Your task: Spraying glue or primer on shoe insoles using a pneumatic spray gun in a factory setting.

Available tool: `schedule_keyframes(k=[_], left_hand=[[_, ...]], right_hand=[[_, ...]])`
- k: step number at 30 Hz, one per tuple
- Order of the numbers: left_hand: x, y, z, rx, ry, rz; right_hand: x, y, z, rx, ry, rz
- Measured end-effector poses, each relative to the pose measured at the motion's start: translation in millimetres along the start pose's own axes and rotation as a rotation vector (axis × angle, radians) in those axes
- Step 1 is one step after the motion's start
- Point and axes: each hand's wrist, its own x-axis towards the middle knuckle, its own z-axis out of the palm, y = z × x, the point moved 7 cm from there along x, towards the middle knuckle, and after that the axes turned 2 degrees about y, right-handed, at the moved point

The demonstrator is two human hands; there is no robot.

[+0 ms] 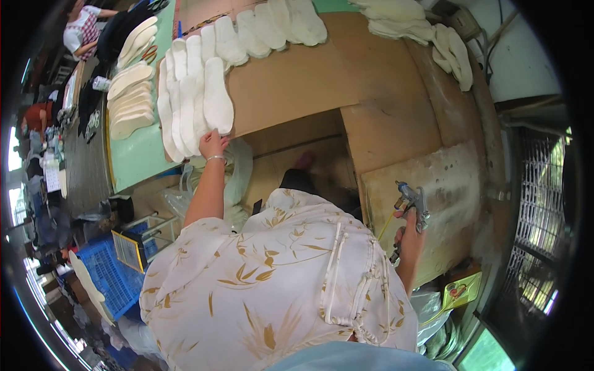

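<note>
Insole (218, 96), white and long, lies at the right edge of overlapping insoles (185, 108), its near end at the bent, nearly closed fingers of the left hand (212, 144); whether they pinch it cannot be told. The right hand (411, 234) curls its fingers around a spray gun (413, 196) above a stained board (455, 185).

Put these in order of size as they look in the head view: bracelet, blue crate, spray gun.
1. Blue crate
2. Spray gun in the right hand
3. Bracelet by the left hand, much the smallest
</note>
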Motion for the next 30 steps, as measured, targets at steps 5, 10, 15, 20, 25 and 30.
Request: schedule_keyframes(k=[5,10,15,20,25,30], left_hand=[[-25.0,28.7,-18.8,0.609,0.274,0.704],[-45.2,31.8,67.4,0.566,-0.24,0.716],[-109.3,55.9,260.1,0.628,-0.65,0.891],[-140.0,88.5,448.8,0.679,-0.867,1.319],[-151.8,97.9,595.4,0.809,-0.8,1.407],[-134.3,97.3,677.0,1.146,-0.67,1.443]], right_hand=[[12.6,7.6,-5.4,0.024,0.025,-0.041],[13.9,20.4,-13.4,0.093,0.103,-0.014],[20.6,33.9,-37.3,0.105,0.251,0.106],[22.6,27.0,-49.2,0.182,0.393,0.154],[19.2,24.0,-46.9,0.238,0.517,0.205],[24.0,25.9,-36.3,0.243,0.605,0.285]])
